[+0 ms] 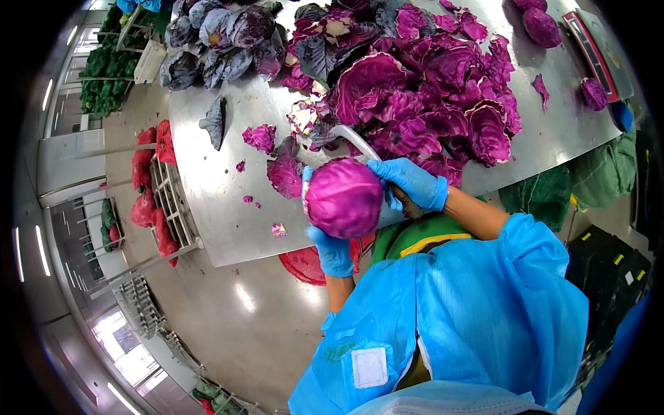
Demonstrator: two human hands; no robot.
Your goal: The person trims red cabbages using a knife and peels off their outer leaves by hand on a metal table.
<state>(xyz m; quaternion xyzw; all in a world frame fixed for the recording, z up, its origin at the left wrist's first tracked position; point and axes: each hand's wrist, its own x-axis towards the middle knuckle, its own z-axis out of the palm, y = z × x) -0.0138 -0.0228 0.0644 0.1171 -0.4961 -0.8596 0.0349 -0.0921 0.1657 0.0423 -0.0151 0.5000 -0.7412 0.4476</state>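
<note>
My left hand (330, 250), in a blue glove, is closed around the lower left side of a peeled red cabbage (344, 198), its fingers partly hidden behind the head. My right hand (415, 182), also gloved in blue, grips a curved-blade knife (358, 140) by its dark handle. The blade rises past the cabbage's upper edge and points up and left over the table; whether it touches the cabbage I cannot tell. Just beyond the blade lie a cut stem piece (302, 117) and a loose purple leaf (284, 169).
A large heap of stripped purple leaves (422, 90) covers the middle of the metal table (235, 228). Untrimmed cabbages (232, 31) lie at the far left, and peeled cabbages (541, 28) at the far right near a red-edged device (591, 55). Red sacks (143, 207) sit on a rack beyond the left edge.
</note>
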